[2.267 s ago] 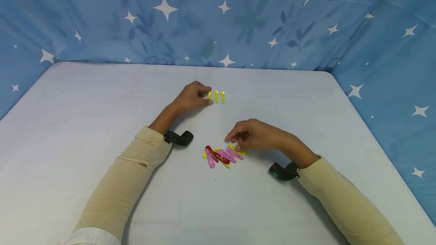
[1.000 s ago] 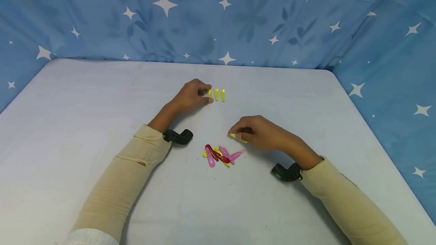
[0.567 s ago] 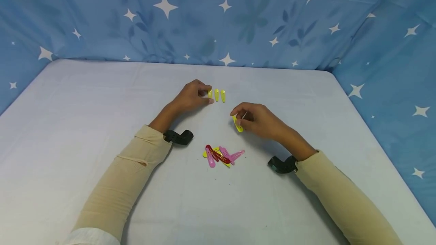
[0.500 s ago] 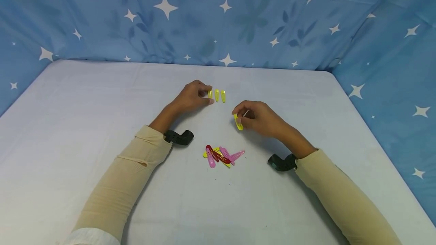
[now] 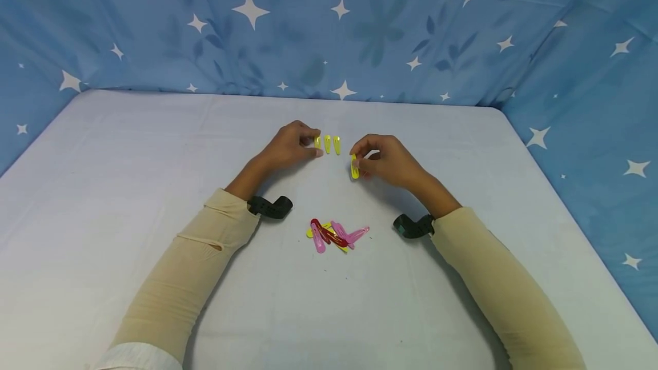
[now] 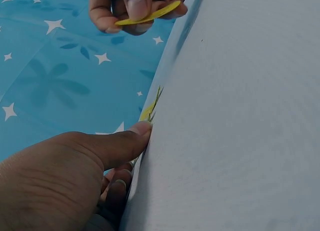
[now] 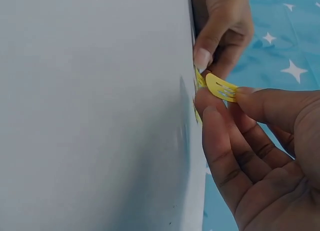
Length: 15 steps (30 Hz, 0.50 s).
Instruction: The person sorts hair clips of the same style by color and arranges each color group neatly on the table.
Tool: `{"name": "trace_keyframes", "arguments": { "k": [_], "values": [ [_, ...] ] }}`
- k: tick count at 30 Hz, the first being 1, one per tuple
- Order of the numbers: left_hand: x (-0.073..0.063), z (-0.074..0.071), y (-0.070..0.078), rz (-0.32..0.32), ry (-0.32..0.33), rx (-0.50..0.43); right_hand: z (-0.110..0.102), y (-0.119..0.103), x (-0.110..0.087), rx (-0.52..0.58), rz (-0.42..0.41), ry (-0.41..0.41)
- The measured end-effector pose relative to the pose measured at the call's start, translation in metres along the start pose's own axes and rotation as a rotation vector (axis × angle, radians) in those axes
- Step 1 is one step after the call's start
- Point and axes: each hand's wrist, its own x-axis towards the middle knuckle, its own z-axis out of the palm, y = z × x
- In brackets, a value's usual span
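Three yellow snap hair clips stand in a row at the far middle of the white table. Thumb and forefinger of my left hand (image 5: 292, 146) hold the ends of the leftmost yellow hair clip (image 5: 317, 142). Right of it lie the middle clip (image 5: 327, 144) and the right clip (image 5: 336, 145). My right hand (image 5: 389, 160) pinches another yellow hair clip (image 5: 354, 168) just right of the row and nearer me. In the right wrist view this raised clip (image 7: 220, 87) sits between thumb and fingers. The left wrist view shows the left thumb (image 6: 120, 147) against the row.
A loose pile of pink, red and yellow hair clips (image 5: 336, 237) lies nearer me on the white table (image 5: 288, 301). Some overlap. A blue star-patterned curtain (image 5: 303, 27) hangs behind and to the sides. Each wrist wears a black camera (image 5: 269, 208).
My right hand has picked a yellow hair clip from the pile and carried it away from me toward the row, turning it lengthwise. My left hand has stayed in place.
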Motion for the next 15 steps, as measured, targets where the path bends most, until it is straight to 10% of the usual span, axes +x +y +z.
{"name": "trace_keyframes", "arguments": {
  "k": [15],
  "values": [
    [0.002,0.001,0.002,-0.028,-0.001,0.012,0.002,0.005,0.041,-0.002,0.118,0.093]
  ]
}}
